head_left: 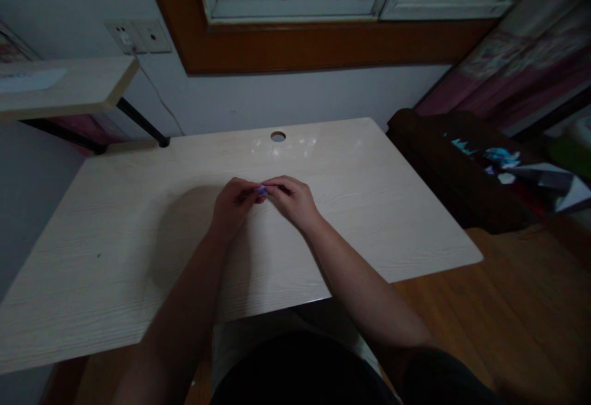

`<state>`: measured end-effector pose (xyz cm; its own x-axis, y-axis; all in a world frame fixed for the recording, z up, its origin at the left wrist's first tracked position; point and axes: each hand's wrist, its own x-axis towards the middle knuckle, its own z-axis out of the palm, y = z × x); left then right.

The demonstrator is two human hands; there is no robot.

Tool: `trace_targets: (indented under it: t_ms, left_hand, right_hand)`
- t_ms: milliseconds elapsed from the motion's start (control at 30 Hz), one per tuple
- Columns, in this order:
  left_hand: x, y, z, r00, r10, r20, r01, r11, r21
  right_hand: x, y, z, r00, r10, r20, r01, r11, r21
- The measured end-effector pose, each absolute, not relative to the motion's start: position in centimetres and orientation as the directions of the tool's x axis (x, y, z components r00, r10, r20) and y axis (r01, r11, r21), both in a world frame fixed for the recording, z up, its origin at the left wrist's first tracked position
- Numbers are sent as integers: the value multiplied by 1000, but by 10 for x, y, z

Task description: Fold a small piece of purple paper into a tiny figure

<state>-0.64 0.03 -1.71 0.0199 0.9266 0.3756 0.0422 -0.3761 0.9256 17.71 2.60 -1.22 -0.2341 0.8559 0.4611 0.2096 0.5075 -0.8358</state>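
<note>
Small lilac piece, gripped by fingers of left hand and right hand

Smooth wood-grain tabletop, faintly glossy; matt cloth curtain; the purple piece, perhaps paper, too small to tell
</note>
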Motion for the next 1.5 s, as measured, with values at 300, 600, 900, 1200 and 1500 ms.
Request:
trace_targets:
  t_ms: [300, 600, 900, 1200, 1500]
  left_hand:
    - [-6, 2, -23, -42, 941, 336, 26, -335, 942]
    - [-2, 0, -19, -54, 951, 305, -33, -307, 951]
    - [-4, 0, -20, -47, 955, 293, 21, -292, 956]
    - [-5, -1, -18, -85, 962, 258, 73, -252, 965]
    - [-5, -2, -17, -77, 949, 306, 98, -298, 949]
  right_hand:
    - [177, 24, -10, -286, 782, 554, 238, 618, -749]
    - [176, 19, -9, -291, 719, 631, 319, 695, -645]
    - [178, 21, -8, -316, 706, 634, 322, 708, -628]
    - [179, 22, -8, -366, 697, 616, 335, 717, -611]
    - [179, 21, -6, -392, 656, 646, 382, 754, -534]
